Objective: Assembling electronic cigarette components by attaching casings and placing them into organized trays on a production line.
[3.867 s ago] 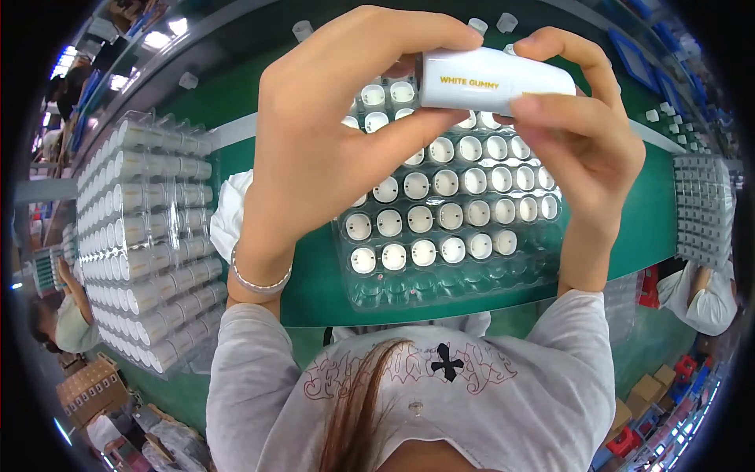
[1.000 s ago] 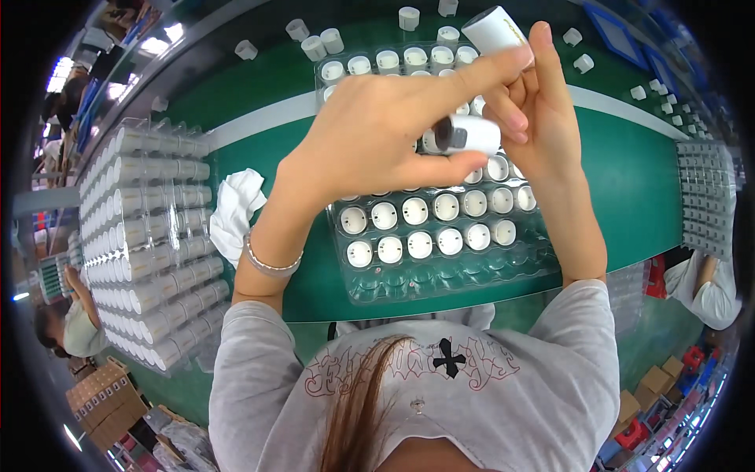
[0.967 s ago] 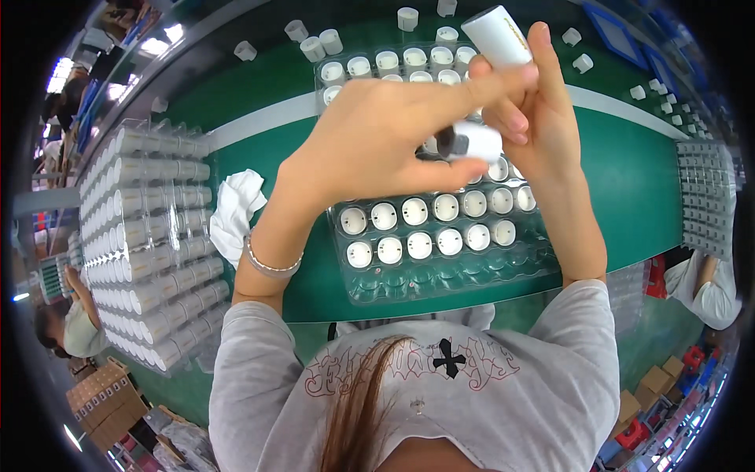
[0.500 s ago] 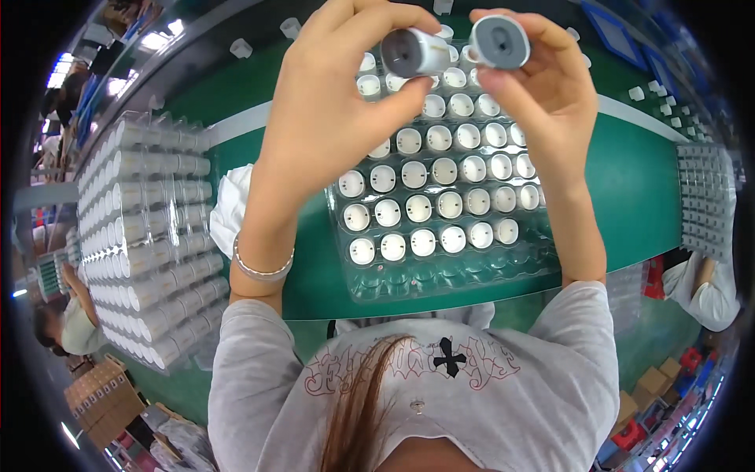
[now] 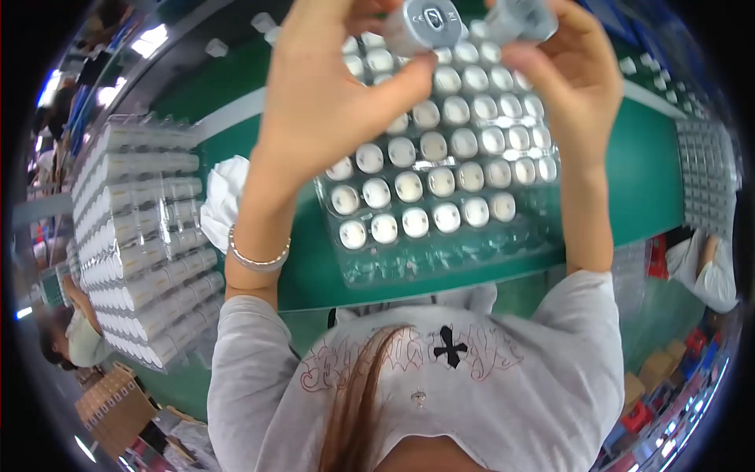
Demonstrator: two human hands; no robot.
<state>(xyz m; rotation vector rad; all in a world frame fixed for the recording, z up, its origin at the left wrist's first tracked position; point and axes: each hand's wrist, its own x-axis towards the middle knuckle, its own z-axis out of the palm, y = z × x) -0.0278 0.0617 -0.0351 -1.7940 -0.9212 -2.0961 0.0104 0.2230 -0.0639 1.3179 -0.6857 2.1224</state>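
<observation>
Near the top edge, my left hand point(image 5: 326, 98) is closed around a small white cylinder point(image 5: 429, 25). Its grey end, with a slot in the middle, faces me. Close beside it on the right, my right hand point(image 5: 582, 86) grips a grey and white cylindrical part point(image 5: 519, 20), tilted and blurred; its far side is hidden by the fingers. The two pieces are apart. Under both hands lies a clear plastic tray point(image 5: 472, 256) holding rows of upright white cups point(image 5: 409, 187) with open tops. The tray's nearest row of hollows holds no cups.
Stacked clear trays of white cylinders point(image 5: 157, 228) stand at the left, beside a crumpled white bag point(image 5: 226, 197). On the right is a stack of grey-looking trays point(image 5: 704, 181). Loose white pieces point(image 5: 649, 63) lie at the far right of the green table point(image 5: 641, 173).
The cylinder in my left hand has turned from its dark open end to its grey slotted end. The part in my right hand has tipped and moved slightly right.
</observation>
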